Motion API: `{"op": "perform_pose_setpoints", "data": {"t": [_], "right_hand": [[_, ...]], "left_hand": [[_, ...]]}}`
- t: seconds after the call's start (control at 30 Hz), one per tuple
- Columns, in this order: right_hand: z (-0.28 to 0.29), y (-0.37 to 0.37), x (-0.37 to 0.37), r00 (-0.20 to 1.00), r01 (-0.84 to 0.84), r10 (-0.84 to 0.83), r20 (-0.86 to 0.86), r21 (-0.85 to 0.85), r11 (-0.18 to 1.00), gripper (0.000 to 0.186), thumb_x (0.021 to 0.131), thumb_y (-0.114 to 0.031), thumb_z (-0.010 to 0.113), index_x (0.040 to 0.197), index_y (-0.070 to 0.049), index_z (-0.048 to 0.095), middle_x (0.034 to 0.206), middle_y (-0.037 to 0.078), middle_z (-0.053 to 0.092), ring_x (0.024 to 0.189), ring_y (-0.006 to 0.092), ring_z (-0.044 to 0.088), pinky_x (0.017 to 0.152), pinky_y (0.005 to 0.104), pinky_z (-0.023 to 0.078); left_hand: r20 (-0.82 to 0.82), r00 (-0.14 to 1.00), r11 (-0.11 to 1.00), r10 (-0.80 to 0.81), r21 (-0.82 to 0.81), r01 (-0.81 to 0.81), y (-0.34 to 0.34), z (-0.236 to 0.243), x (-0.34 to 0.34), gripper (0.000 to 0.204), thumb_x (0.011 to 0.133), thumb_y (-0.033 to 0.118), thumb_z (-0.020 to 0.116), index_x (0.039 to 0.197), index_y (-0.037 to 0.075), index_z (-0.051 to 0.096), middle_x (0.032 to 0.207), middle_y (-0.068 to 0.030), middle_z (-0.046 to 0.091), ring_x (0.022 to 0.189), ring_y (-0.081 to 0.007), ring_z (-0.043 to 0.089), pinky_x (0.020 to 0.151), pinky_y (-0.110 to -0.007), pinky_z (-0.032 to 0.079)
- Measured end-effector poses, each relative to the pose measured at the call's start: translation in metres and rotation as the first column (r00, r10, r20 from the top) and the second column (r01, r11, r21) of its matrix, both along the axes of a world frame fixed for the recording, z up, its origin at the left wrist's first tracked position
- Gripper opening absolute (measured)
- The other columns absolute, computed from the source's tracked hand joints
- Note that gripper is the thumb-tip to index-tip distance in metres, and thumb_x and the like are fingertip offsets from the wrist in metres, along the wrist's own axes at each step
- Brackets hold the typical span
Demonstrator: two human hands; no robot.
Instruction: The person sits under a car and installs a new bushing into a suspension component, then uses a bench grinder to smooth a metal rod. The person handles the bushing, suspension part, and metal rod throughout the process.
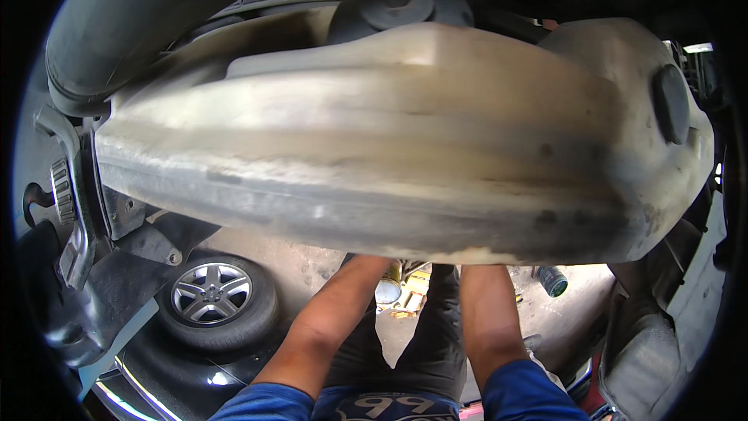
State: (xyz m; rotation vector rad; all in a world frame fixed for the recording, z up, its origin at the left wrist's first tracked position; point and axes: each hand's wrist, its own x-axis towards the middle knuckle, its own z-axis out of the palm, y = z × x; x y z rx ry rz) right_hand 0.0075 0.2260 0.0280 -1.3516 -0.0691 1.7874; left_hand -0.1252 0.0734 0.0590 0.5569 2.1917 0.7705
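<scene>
Main item: long, pale plastic tank [389, 148], soiled and partly blurred, filling the middle of the head view. Clock reference: centre of that view. Long axis: roughly 9 to 3 o'clock, crosswise to both forearms.

Direction from the arms: toward 12 o'clock. Left forearm [335, 320] rising from 7 o'clock, right forearm [489, 312] from 5 o'clock. Both lost to sight behind the tank's lower edge, the left near 6 o'clock, the right between 4 and 5. Left hand and right hand: concealed there, with neither clearly nearer to the tank. Finger state: impossible to determine; grasp, light contact or release not shown.

Adjacent parts: round black plug [672, 104] on the tank's right end, between 2 and 3 o'clock; black disc [397, 6] at the upper edge, 12 o'clock; wide black pipe [128, 31] at 10 o'clock; metal bracket [78, 222] near the left end, 9 o'clock. Attachment to the tank: unclear for bracket and pipe.

Lower area: wheel [212, 294] at 8 o'clock; can [388, 291] at 6 o'clock, between dark trouser legs [430, 327]; dark jar [552, 281] at 4 o'clock.

Markings: none legible on the tank. Large pale print on the blue shirt [389, 408], 6 o'clock, cut off by the lower border.
</scene>
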Motion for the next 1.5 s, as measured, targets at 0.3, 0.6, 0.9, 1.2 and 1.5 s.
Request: {"op": "perform_pose_setpoints", "data": {"t": [0.3,0.6,0.9,1.2,1.5], "right_hand": [[-0.008,0.005,0.019,0.988,0.075,-0.074,-0.138,-0.002,0.997,0.019,0.096,-0.026,0.065,0.106,-0.009,0.065,0.103,0.009,0.068,0.093,0.0258,0.066,0.091,0.0430,0.055],[0.030,0.001,0.226,0.779,-0.257,0.273,0.565,-0.109,0.960,0.008,0.089,-0.009,0.067,0.090,-0.013,0.060,0.075,0.002,0.058,0.065,0.0159,0.058,0.058,0.0320,0.051],[0.074,-0.100,0.379,-0.182,-0.739,0.819,0.544,-0.625,0.252,0.037,0.073,-0.005,0.085,0.104,-0.004,0.064,0.087,0.001,0.066,0.078,0.0137,0.059,0.074,0.0312,0.052],[0.086,-0.100,0.289,-0.119,-0.729,0.751,0.649,-0.570,0.378,0.047,0.074,-0.016,0.084,0.111,0.004,0.064,0.092,0.009,0.072,0.081,0.0190,0.066,0.076,0.0346,0.053],[0.067,-0.034,0.190,-0.259,-0.878,0.736,0.626,-0.471,0.092,0.057,0.077,-0.040,0.081,0.114,-0.001,0.065,0.113,0.024,0.070,0.108,0.0408,0.066,0.093,0.0435,0.052]], "left_hand": [[-0.013,0.988,0.979,-0.154,-0.134,0.151,-0.027,-0.013,-0.003,0.050,0.101,0.042,0.049,0.136,0.007,0.055,0.143,-0.0132,0.055,0.130,-0.0273,0.051,0.112,-0.043,0.041],[0.196,0.954,0.971,0.226,0.027,-0.236,-0.116,-0.114,0.072,0.061,0.094,0.049,0.061,0.139,0.009,0.054,0.129,-0.0180,0.066,0.110,-0.0343,0.067,0.097,-0.037,0.054],[-0.140,0.967,0.955,-0.211,-0.239,0.174,-0.113,-0.106,0.085,0.039,0.089,0.038,0.066,0.114,0.009,0.071,0.110,-0.0164,0.072,0.107,-0.0361,0.066,0.092,-0.041,0.054],[0.156,0.987,0.985,-0.022,-0.167,0.049,-0.085,-0.060,0.049,0.042,0.082,0.017,0.079,0.117,0.003,0.063,0.107,-0.0181,0.073,0.100,-0.0314,0.071,0.085,-0.037,0.055],[0.618,0.698,0.870,0.364,0.042,-0.491,-0.079,-0.067,-0.025,0.059,0.098,0.044,0.059,0.144,0.008,0.053,0.138,-0.0066,0.058,0.131,-0.0248,0.051,0.113,-0.041,0.035]]}}
